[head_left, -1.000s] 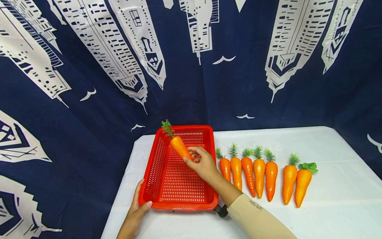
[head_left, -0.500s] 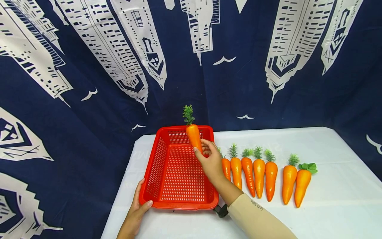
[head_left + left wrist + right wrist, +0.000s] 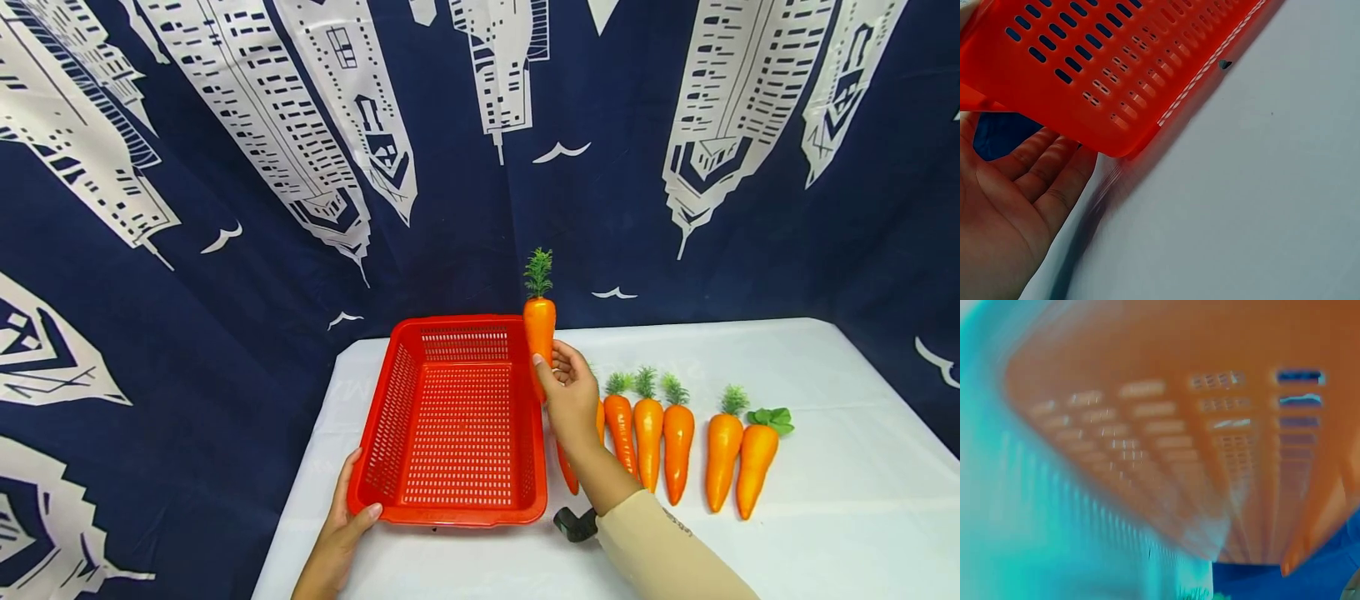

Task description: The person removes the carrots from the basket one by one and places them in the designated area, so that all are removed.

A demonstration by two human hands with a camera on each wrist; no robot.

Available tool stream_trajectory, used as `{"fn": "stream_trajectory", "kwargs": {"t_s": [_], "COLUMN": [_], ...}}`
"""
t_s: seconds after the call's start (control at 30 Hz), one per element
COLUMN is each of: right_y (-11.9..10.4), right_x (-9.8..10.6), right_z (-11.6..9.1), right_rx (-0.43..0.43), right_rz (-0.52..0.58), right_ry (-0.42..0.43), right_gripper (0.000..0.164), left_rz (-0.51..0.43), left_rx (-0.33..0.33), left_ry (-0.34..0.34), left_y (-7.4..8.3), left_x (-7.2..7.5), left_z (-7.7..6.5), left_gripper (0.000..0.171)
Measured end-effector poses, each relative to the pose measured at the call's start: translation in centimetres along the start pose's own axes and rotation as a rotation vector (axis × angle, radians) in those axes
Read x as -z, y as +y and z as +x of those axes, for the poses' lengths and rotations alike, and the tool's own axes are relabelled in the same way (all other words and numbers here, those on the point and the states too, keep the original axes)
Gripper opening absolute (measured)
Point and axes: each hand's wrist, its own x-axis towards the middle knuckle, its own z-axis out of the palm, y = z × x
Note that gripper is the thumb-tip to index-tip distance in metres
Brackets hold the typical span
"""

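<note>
A red plastic basket (image 3: 450, 518) with slotted walls stands on the white table, nothing inside it. My left hand (image 3: 339, 537) grips its near-left corner, thumb over the rim; the left wrist view shows the fingers (image 3: 1054, 172) against the outer wall. My right hand (image 3: 573, 404) pinches a carrot (image 3: 540, 325) by its lower part, green top up, over the basket's right rim. In the right wrist view only the blurred basket wall (image 3: 1160, 337) fills most of the frame; neither hand nor held carrot is plain there.
Several carrots (image 3: 648, 433) lie in a row right of the basket, partly hidden by my right hand and arm. Farther right lie two more, one carrot (image 3: 757, 467) with broad leaves. A black device (image 3: 576, 525) sits at my right cuff. A navy cloth (image 3: 465, 233) hangs behind.
The right hand has carried the carrot rightward from over the basket's middle to its right rim, turning it from tilted to upright. The left hand and basket have stayed put.
</note>
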Motion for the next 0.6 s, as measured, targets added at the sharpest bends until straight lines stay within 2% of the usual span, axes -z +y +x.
{"fn": "stream_trajectory", "kwargs": {"t_s": [0.23, 0.6], "right_y": [0.1, 0.0], "right_x": [2.6, 5.4], "right_z": [-0.4, -2.1], "right_rx": [-0.01, -0.086], "right_rz": [-0.011, -0.056], "right_ry": [0.024, 0.041], "right_gripper": [0.041, 0.043], "left_rz": [0.022, 0.01], "left_rx": [0.024, 0.004], "left_ry": [0.011, 0.012], "left_y": [0.0, -0.2], "left_x": [0.0, 0.0], "left_z": [0.0, 0.0], "left_gripper": [0.084, 0.084]}}
